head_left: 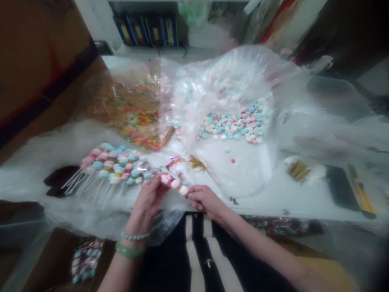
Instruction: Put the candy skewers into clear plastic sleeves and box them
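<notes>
Gripped a short row of round pink and white sweets [175, 185] at both ends over the front of the white worktop [267, 206], with left hand [152, 190] closed round one end and right hand [204, 197] pinching the other. Had, to the left, a bunch of pastel sweets on thin white sticks [112, 164]; just beyond, narrow gold-coloured strips [198, 163]. Appeared, by judgement, to be at the stage of two-handed handling of a single row; called next for a light, level grip.
</notes>
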Motion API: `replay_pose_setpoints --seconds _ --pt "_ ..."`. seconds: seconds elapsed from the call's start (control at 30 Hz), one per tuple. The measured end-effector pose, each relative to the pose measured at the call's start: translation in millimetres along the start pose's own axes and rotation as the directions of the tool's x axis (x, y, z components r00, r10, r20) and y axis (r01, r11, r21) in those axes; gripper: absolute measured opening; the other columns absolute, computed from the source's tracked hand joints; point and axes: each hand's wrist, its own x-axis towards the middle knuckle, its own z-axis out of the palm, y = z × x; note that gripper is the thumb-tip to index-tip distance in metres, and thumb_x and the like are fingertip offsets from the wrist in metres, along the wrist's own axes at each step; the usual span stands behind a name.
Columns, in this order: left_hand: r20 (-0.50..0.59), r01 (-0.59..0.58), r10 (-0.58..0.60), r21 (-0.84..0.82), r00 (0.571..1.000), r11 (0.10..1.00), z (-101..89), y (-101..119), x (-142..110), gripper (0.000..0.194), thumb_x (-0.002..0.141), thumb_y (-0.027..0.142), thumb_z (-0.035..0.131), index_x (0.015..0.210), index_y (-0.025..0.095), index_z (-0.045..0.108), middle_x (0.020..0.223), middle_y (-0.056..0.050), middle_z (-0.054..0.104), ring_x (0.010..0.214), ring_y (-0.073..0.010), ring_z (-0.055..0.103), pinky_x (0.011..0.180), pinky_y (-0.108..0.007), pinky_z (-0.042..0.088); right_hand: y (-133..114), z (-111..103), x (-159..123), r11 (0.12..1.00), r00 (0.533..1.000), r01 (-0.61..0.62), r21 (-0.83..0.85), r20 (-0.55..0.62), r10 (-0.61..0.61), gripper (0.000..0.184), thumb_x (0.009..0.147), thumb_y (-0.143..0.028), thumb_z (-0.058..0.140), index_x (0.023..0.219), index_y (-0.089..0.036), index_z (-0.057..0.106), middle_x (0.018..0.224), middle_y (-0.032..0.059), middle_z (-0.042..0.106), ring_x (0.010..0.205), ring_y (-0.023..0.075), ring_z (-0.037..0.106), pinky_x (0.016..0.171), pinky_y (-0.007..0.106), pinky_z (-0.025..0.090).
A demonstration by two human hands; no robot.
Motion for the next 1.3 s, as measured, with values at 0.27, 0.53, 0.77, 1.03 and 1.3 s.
replay_pose_setpoints --seconds 0.27,0.53,0.77,1.03,1.3 --pt "0.054 -0.068 0.068 -0.005 0.996 0.998 3.0 -3 4 0.030 0.062 0.030 0.092 0.080 0.013 0.075 0.074 -0.003 0.073 0.066 -0.0126 0.068 0.064 -0.021 0.058 0 -8 3 0.985 0.985 -0.107 0.138 0.151 0.086 0.024 0.065 -0.022 0.070 0.086 -0.012 0.066 0.045 -0.0072 0.051 0.032 0.0018 0.024 0.034 0.016 0.012" --pt "0.077 0.020 -0.024 0.045 0.997 0.999 1.1 1 3 0.030 0.065 0.028 0.090 0.084 0.010 0.075 0.074 -0.005 0.073 0.064 -0.0137 0.068 0.061 -0.022 0.059 3 -25 11 0.941 0.908 -0.255 0.222 0.391 0.154 0.017 0.068 -0.017 0.069 0.083 -0.012 0.063 0.044 -0.0087 0.047 0.032 0.0011 0.017 0.032 0.013 0.015" --pt "0.057 -0.036 0.034 0.035 0.998 0.999 0.2 -3 5 0.033 0.059 0.028 0.093 0.081 0.013 0.073 0.075 -0.002 0.073 0.065 -0.0131 0.068 0.066 -0.025 0.061 -1 -25 11 0.955 0.933 -0.221 0.196 0.327 0.149 0.022 0.066 -0.018 0.068 0.087 -0.012 0.064 0.046 -0.0086 0.048 0.034 0.0016 0.014 0.034 0.015 0.012" --pt "0.057 -0.071 0.062 0.170 0.996 0.983 4.2 -3 5 0.034 0.058 0.036 0.092 0.073 0.013 0.072 0.072 -0.005 0.074 0.067 -0.0164 0.070 0.070 -0.027 0.060 6 -14 0 0.729 0.898 0.357 -0.584 0.002 -0.439 0.019 0.083 -0.021 0.055 0.090 -0.019 0.073 0.063 -0.0015 0.064 0.058 0.0116 0.055 0.060 0.022 0.042" --pt "0.012 -0.053 0.052 0.144 0.999 0.988 8.8 -1 3 0.031 0.062 0.032 0.090 0.077 0.011 0.072 0.072 -0.005 0.074 0.065 -0.0158 0.069 0.066 -0.026 0.059 17 -18 -7 -0.160 0.638 0.379 -0.912 0.382 -0.669 0.030 0.093 -0.010 0.043 0.105 -0.014 0.070 0.074 0.0079 0.067 0.065 0.0179 0.055 0.061 0.030 0.033"
